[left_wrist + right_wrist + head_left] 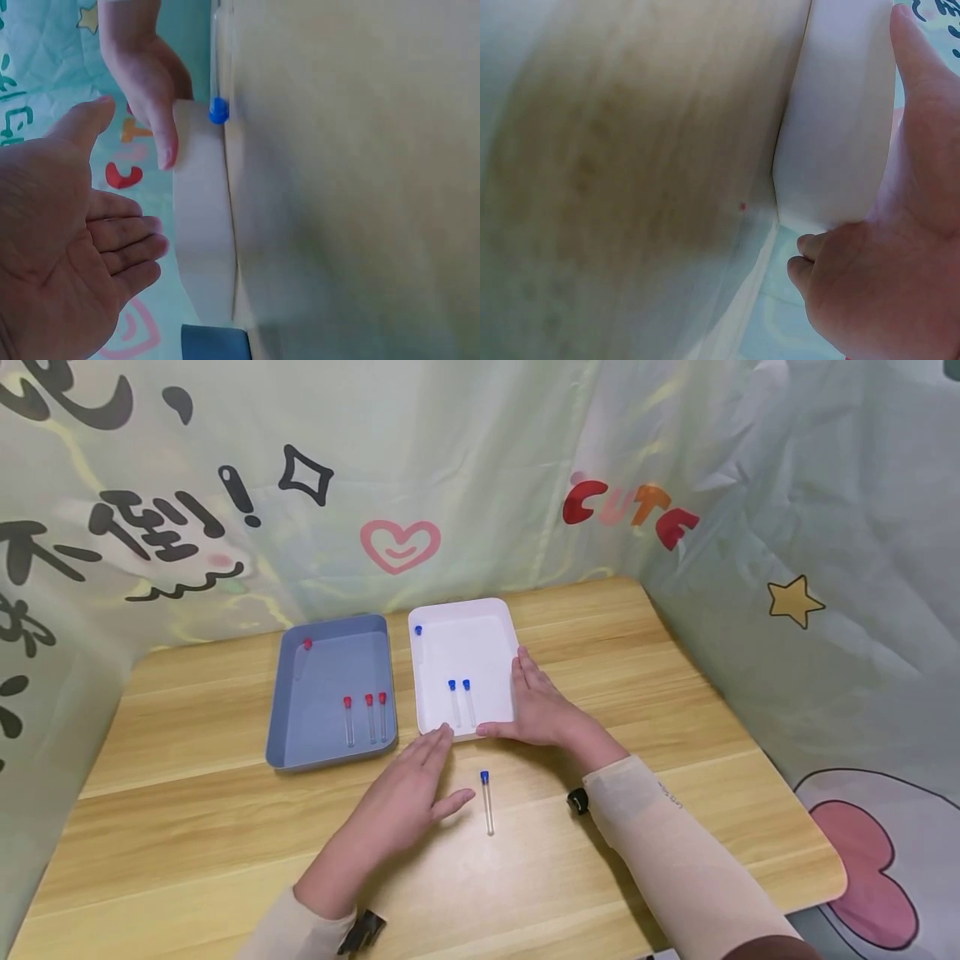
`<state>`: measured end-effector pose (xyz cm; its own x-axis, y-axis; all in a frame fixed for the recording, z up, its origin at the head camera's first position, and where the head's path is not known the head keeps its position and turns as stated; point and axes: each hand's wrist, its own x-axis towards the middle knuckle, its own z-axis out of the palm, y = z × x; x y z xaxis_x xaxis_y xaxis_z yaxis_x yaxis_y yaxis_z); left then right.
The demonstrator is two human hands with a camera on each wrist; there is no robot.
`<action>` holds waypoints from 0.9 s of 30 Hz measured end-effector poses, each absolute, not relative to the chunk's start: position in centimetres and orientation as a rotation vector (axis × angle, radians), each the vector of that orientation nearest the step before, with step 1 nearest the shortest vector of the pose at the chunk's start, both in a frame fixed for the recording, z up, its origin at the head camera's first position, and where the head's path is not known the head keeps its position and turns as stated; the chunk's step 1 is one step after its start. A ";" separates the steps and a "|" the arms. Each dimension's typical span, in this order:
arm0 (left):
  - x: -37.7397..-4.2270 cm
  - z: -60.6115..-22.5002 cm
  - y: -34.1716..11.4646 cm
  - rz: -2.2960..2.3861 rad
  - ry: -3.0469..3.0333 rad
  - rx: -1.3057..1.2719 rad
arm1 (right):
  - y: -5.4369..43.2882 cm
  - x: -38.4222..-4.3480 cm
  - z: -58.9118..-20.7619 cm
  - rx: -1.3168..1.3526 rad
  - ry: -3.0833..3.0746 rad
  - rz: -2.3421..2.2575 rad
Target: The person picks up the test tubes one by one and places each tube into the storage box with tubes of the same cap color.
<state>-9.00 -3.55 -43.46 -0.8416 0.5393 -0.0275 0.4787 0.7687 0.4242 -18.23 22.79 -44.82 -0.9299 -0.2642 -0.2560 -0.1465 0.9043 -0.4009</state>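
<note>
My right hand (542, 706) rests against the near right corner of a white tray (468, 618), thumb along the near rim and fingers along the right side. In the right wrist view, its thumb reaches over the rim of that tray (840, 112). My left hand (401, 797) is at the near left corner, fingers extended and thumb spread, with nothing in its palm. Between the hands, a glass tube with a blue stopper (487, 803) lies on the table. Three similar blue-stoppered tubes (468, 702) lie inside the white tray.
To the left stands a blue-grey tray (330, 760) holding several glass tubes with red stoppers (348, 722). Both trays sit on a wooden table (187, 810), near its back edge. A printed fabric curtain (487, 460) hangs behind and along the sides.
</note>
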 end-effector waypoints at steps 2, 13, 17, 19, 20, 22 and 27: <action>-8.7 -43.4 -3.4 0.622 2.800 0.827 | 22.8 -18.2 -44.8 -0.306 2.763 -0.547; -7.3 -44.0 -2.0 0.506 2.740 0.957 | 22.8 -18.3 -44.9 -0.305 2.764 -0.543; -7.3 -44.2 -1.6 0.473 2.727 0.968 | 22.8 -18.3 -44.8 -0.303 2.761 -0.544; -7.3 -44.3 -1.5 0.453 2.727 0.969 | 22.8 -18.3 -44.8 -0.302 2.760 -0.545; -7.4 -44.3 -1.5 0.446 2.726 0.969 | 22.8 -18.3 -44.8 -0.303 2.761 -0.547; -7.5 -44.3 -1.4 0.437 2.719 0.967 | 22.8 -18.3 -44.9 -0.305 2.762 -0.549; -7.7 -44.4 -1.1 0.424 2.688 0.973 | 22.8 -18.2 -44.8 -0.311 2.761 -0.558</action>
<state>-7.66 -1.12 -44.39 -0.7451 0.6532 -0.1347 0.5801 0.7344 0.3523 -18.24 22.77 -44.81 -0.9296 -0.2683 -0.2528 -0.1490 0.9007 -0.4080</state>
